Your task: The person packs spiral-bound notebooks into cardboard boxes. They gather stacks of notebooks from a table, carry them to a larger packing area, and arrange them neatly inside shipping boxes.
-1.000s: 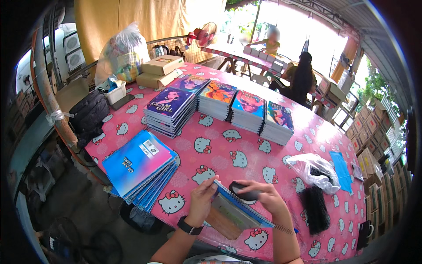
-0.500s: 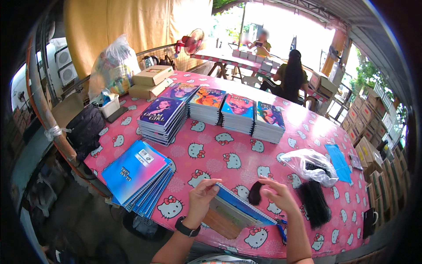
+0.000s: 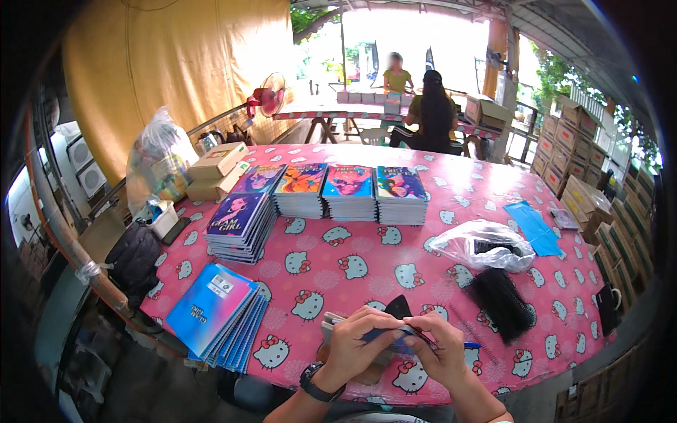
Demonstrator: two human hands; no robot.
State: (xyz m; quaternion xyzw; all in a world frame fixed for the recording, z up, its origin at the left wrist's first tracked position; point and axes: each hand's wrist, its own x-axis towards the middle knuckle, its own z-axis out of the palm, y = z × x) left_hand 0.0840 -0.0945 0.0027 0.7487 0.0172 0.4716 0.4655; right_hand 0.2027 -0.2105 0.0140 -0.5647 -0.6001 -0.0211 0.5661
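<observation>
My left hand (image 3: pixel 360 347) and my right hand (image 3: pixel 436 347) meet close together near the table's front edge, fingers pinched on a spiral notebook (image 3: pixel 400 342). The notebook is seen almost edge-on, and its blue cover shows only in part between the fingers. A brown block (image 3: pixel 372 372) lies below the hands, mostly covered by them. Just beyond my fingers is a small black object (image 3: pixel 398 307) whose kind I cannot make out. A blue-handled tool (image 3: pixel 472 345) pokes out beside my right hand. Further right lies a bundle of black binding coils (image 3: pixel 499 304).
Blue notebooks (image 3: pixel 211 310) are piled at the left edge. Stacks of notebooks (image 3: pixel 305 185) with colourful covers stand mid-table. A plastic bag (image 3: pixel 486 243) and a blue sheet (image 3: pixel 534 227) lie at right. Two people (image 3: pixel 431 113) are at a far table; cartons (image 3: pixel 575 141) stand at right.
My right hand, open above the notebook before, has closed on it beside my left hand. The notebook has turned nearly edge-on. The whole view has shifted.
</observation>
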